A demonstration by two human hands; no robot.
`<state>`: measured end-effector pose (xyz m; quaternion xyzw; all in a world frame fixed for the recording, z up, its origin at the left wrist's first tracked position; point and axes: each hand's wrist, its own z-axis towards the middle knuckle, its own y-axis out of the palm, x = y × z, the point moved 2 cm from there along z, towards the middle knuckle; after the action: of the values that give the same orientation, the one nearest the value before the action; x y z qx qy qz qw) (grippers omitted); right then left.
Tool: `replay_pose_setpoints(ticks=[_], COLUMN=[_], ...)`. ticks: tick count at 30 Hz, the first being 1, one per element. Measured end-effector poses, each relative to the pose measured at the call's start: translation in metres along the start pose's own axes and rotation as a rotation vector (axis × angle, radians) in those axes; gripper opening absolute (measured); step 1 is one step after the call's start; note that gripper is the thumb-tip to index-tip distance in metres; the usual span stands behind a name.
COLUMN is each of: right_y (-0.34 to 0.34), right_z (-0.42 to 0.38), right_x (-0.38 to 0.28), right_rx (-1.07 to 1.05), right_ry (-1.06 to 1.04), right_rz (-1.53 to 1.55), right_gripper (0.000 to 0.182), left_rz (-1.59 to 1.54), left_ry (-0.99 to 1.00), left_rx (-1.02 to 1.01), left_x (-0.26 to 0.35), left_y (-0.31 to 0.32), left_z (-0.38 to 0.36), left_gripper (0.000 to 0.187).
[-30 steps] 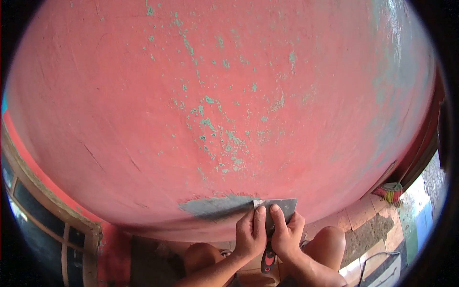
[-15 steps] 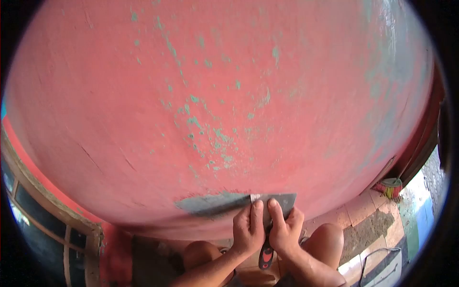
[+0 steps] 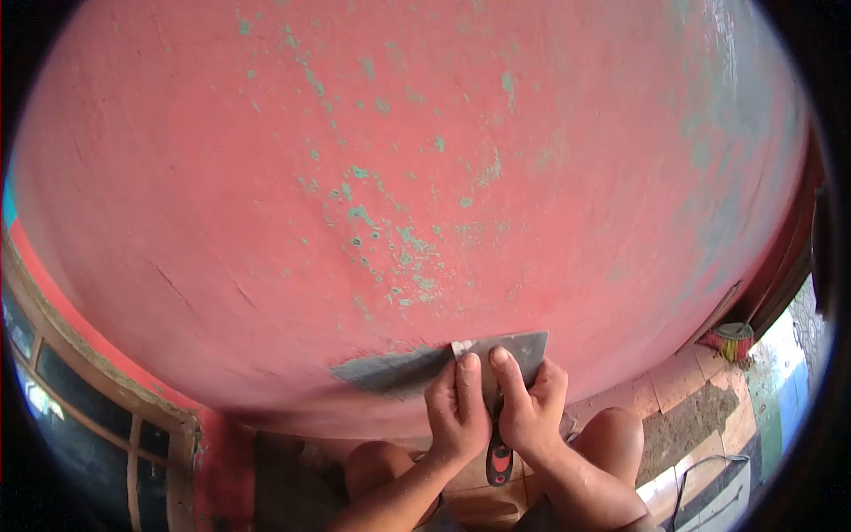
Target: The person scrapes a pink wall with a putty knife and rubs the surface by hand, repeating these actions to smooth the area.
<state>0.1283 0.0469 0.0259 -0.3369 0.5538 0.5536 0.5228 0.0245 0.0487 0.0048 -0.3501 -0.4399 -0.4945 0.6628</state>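
Note:
Both hands grip one wide metal scraper point(image 3: 523, 350), its blade edge against the lower part of a red wall point(image 3: 266, 177). My left hand point(image 3: 456, 412) is closed on the blade's left side, thumb pointing up. On the right side, my right hand point(image 3: 532, 403) wraps the blade and the top of the handle, thumb also on the blade. The black and red handle hangs down between my wrists. A grey bare patch point(image 3: 386, 371) lies left of the blade, and green flecks point(image 3: 408, 253) dot the wall above it.
A window frame point(image 3: 133, 434) stands at the lower left. A broom point(image 3: 734, 340) rests on the floor at the right, near a dark door frame. My bent knees point(image 3: 612, 439) are below the wall, over floor tiles point(image 3: 656, 390) with a rough brown patch. A thin dark cable lies lower right.
Both hands and the scraper have moved slightly up the wall. The view has shifted a little. The grip looks the same.

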Motion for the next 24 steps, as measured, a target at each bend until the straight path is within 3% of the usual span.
replay_pose_setpoints(ticks=[3, 7, 12, 17, 20, 21, 22, 24], right_y=[0.004, 0.011, 0.014, 0.016, 0.005, -0.01, -0.023, -0.052], right_z=[-0.008, 0.005, -0.008, 0.006, 0.006, 0.007, 0.008, 0.016], right_x=[0.02, -0.006, 0.016, -0.012, -0.001, 0.01, 0.012, 0.011], right_rx=[0.105, -0.042, 0.098, -0.079, -0.01, 0.033, 0.128, 0.32], right_ry=[-0.006, -0.015, -0.027, 0.018, 0.063, -0.019, -0.035, -0.046], right_rz=[0.068, -0.029, 0.032, -0.01, 0.159, 0.148, 0.219, 0.257], right_gripper=[0.024, 0.025, 0.023, 0.023, 0.021, 0.02, 0.021, 0.021], left_rz=[0.122, -0.05, 0.093, -0.016, 0.051, -0.011, 0.007, 0.044], left_ry=[0.056, 0.043, 0.119, 0.094, 0.118, 0.11, 0.353, 0.645], left_rx=[-0.009, 0.0, 0.01, 0.068, -0.104, -0.083, 0.045, 0.31], left_x=[-0.003, 0.02, -0.002, 0.022, 0.015, -0.001, -0.003, 0.005], left_y=[0.002, -0.008, -0.008, -0.01, -0.017, -0.028, -0.039, -0.059], left_z=[-0.005, 0.012, -0.003, 0.016, 0.016, 0.008, 0.008, 0.015], left_gripper=[0.032, 0.032, 0.031, 0.032, 0.032, 0.03, 0.028, 0.023])
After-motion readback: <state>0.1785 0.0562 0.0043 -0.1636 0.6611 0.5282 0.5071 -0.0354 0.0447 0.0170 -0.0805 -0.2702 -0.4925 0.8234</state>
